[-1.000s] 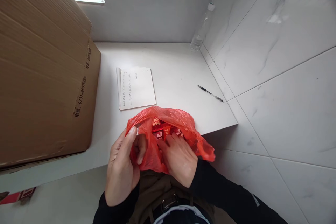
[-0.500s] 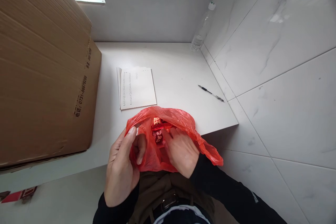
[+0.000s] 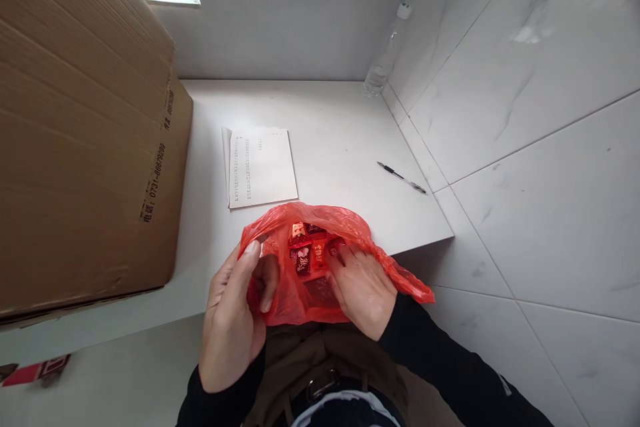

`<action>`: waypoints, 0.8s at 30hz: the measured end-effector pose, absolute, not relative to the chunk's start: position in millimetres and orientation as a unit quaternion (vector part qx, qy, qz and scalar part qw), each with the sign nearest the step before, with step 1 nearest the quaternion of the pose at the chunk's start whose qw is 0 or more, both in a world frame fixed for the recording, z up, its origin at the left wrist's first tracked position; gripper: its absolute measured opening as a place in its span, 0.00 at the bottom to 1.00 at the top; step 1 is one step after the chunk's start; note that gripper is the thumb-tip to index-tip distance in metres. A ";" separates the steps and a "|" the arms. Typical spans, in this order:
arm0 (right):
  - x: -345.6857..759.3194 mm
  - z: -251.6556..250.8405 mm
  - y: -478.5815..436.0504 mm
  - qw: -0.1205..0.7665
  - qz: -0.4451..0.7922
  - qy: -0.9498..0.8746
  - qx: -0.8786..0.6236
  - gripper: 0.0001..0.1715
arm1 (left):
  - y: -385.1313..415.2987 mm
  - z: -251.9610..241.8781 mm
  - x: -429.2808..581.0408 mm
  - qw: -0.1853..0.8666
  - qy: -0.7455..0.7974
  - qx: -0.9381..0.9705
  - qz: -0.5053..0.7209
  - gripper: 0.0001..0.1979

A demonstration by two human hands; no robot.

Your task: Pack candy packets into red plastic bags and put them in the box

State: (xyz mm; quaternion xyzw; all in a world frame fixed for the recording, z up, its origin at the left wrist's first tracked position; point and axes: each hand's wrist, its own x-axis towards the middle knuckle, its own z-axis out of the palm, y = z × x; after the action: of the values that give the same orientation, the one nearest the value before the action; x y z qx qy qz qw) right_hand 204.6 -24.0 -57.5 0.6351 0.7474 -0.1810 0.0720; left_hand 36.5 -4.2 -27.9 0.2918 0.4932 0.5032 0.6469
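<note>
Red plastic bag (image 3: 325,213), mouth spread wide, sits across the front edge of the desk (image 3: 340,127), between the notebook (image 3: 263,173) and the right front corner, and the action is all inside it! Left hand (image 3: 233,320) has the left side of the rim pinched, thumb pressed over the film and fingers curled tight behind it. Right hand (image 3: 361,287) is in the mouth on the other side, fingers bent and slightly apart, down against a dark red wrapper (image 3: 335,247); the tips are partly hidden, so whether they grip it I can't tell. Just beside them lie more wrapped sweets (image 3: 303,260), among them an orange-red packet (image 3: 319,253).

So the step in hand, I'd judge, is feeling through the contents. From here the next move seems to call for a firm left pinch, to keep that mouth wide, and a careful right hand, because thin film could easily snag on the knuckles.

And look what's changed from half a second ago: the right hand has slid toward the right, the orange-red packet has come into plain view, and the bag's loose right end stretches further out past the front edge. Left hand hasn't budged; notebook and pen (image 3: 401,177) lie just as they were.
</note>
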 end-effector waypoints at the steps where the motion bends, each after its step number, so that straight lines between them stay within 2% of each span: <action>1: 203.3 -57.4 -24.3 0.074 -0.187 0.747 0.633 0.22 | -4.0 -27.5 37.0 0.647 0.493 0.293 0.503 0.22; 8: 200.8 -63.8 -27.7 0.048 -0.186 0.751 0.631 0.22 | -2.7 -26.1 40.1 0.650 0.487 0.291 0.507 0.22; 12: 198.1 -67.6 -30.3 0.056 -0.201 0.757 0.619 0.27 | -3.3 -26.1 39.7 0.650 0.489 0.296 0.501 0.22; 19: 203.6 -59.0 -29.4 0.061 -0.158 0.739 0.652 0.22 | -2.6 -25.3 39.3 0.650 0.489 0.298 0.501 0.22; 22: 203.9 -61.1 -29.5 0.074 -0.174 0.738 0.648 0.21 | -2.2 -26.1 39.1 0.650 0.488 0.299 0.500 0.21; 24: 202.9 -58.4 -30.6 0.053 -0.188 0.735 0.649 0.21 | -2.4 -26.0 38.6 0.649 0.490 0.296 0.501 0.21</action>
State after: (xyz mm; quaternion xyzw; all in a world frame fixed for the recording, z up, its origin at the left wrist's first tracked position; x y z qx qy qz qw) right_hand 202.9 -30.6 -58.4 0.6488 0.7354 -0.1882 0.0534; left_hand 38.6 -2.4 -26.0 0.2956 0.4897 0.5011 0.6494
